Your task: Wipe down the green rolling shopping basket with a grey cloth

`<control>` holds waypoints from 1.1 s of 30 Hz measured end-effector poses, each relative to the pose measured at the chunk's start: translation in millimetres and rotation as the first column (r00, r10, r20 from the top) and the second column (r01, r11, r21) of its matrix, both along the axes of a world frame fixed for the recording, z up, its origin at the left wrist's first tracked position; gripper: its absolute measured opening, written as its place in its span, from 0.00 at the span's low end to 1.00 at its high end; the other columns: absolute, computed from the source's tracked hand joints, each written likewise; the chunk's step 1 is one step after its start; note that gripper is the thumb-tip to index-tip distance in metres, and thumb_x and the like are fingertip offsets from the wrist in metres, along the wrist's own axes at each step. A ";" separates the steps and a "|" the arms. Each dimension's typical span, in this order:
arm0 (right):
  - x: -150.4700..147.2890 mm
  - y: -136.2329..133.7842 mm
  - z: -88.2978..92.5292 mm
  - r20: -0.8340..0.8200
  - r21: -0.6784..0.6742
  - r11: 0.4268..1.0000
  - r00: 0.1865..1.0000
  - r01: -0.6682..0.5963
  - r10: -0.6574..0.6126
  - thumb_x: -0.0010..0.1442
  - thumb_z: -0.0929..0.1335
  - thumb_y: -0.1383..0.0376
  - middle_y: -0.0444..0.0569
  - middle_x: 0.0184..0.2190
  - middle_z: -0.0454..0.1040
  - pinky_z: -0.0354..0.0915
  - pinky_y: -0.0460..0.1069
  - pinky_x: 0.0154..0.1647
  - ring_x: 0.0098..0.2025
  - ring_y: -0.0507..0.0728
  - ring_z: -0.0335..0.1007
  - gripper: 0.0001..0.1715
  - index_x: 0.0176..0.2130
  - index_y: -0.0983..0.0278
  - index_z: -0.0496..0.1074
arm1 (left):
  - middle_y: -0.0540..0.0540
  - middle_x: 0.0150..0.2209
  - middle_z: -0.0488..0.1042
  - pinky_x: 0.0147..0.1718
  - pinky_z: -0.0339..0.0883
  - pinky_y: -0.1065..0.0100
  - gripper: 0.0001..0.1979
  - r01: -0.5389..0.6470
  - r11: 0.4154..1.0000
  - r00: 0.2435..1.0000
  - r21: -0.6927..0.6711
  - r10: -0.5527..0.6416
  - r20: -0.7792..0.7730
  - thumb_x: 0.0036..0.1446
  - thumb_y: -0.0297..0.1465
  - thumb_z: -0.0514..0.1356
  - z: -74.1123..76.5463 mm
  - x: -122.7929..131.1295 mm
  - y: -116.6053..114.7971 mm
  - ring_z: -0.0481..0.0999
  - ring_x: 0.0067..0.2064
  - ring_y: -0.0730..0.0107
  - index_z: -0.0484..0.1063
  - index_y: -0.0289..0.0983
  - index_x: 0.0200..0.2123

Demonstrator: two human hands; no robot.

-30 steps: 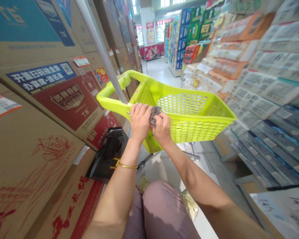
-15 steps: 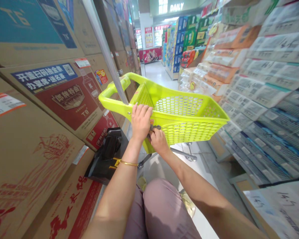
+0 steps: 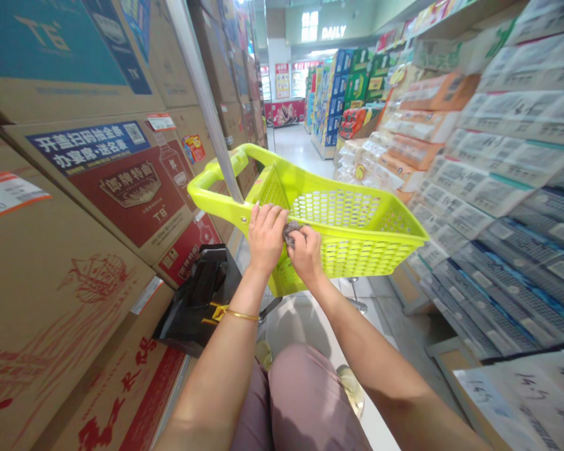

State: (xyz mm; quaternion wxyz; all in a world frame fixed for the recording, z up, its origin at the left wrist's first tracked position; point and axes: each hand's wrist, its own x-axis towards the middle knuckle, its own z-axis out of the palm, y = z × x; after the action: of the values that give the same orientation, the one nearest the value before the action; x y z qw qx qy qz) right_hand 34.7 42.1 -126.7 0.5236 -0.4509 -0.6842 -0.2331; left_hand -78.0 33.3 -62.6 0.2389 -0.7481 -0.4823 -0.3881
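Note:
A lime-green plastic shopping cart (image 3: 357, 245) with perforated basket walls stands in front of me, turned sideways across the aisle. Over its near top rim, just right of the handle end, my left hand (image 3: 267, 235) is gripping, with a gold bangle on the wrist. My right hand (image 3: 305, 252) pinches a crumpled grey-brown wad that looks like a steel-wool scourer (image 3: 292, 233), pressed against the basket's outer side close beside the left hand. The hands partly hide the scourer and the patch of basket under it.
Stacked cardboard boxes (image 3: 136, 188) line the left side, with a metal post (image 3: 207, 94) before them. A black bag (image 3: 202, 300) stands on the floor by the boxes. Packaged goods (image 3: 493, 207) fill the right side. The tiled aisle (image 3: 291, 141) runs on beyond the cart.
My right hand and the scourer have moved up towards the basket's rim, so more of the scourer shows. The left hand keeps its hold on the rim.

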 end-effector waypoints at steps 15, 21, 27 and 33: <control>8.1 -9.6 19.4 -0.146 0.002 0.995 0.985 -0.098 0.097 0.57 0.62 0.67 0.53 0.41 0.62 0.62 0.55 0.47 0.44 0.57 0.59 0.11 0.41 0.63 0.69 | 0.45 0.48 0.74 0.62 0.47 0.55 0.14 -0.021 0.997 0.999 0.075 0.023 -0.028 0.63 0.31 0.48 -6.9 -2.5 -2.5 0.65 0.57 0.64 0.70 0.41 0.47; -1.3 -4.8 48.5 -0.199 -0.067 0.990 0.974 -0.126 0.111 0.59 0.61 0.65 0.56 0.43 0.62 0.61 0.56 0.50 0.47 0.59 0.59 0.18 0.48 0.65 0.67 | 0.44 0.46 0.75 0.62 0.49 0.53 0.15 -0.026 0.998 0.999 0.062 0.025 0.020 0.63 0.30 0.47 -6.3 -2.4 -3.4 0.66 0.55 0.61 0.72 0.38 0.43; 13.9 -8.0 38.7 -0.088 -0.128 0.990 0.995 -0.062 0.051 0.56 0.62 0.65 0.55 0.42 0.64 0.63 0.55 0.47 0.45 0.59 0.60 0.18 0.46 0.66 0.69 | 0.44 0.46 0.75 0.62 0.49 0.54 0.15 -0.010 0.999 0.999 0.035 0.008 0.045 0.62 0.28 0.47 -2.3 -3.0 -5.4 0.66 0.55 0.61 0.71 0.39 0.45; 51.3 -12.4 26.5 -0.117 -0.102 0.994 0.992 0.041 -0.053 0.56 0.62 0.65 0.54 0.40 0.63 0.62 0.54 0.46 0.44 0.59 0.61 0.16 0.44 0.66 0.70 | 0.45 0.46 0.74 0.62 0.47 0.52 0.15 0.003 0.999 0.999 0.045 -0.004 0.035 0.61 0.27 0.48 -4.4 -0.8 -3.7 0.65 0.56 0.61 0.71 0.39 0.46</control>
State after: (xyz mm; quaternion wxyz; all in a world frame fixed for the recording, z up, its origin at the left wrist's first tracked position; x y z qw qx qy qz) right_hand 86.0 29.7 -100.1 0.5350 -0.5056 -0.6515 -0.1836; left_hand -78.8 29.5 -66.9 0.2463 -0.7364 -0.4763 -0.4125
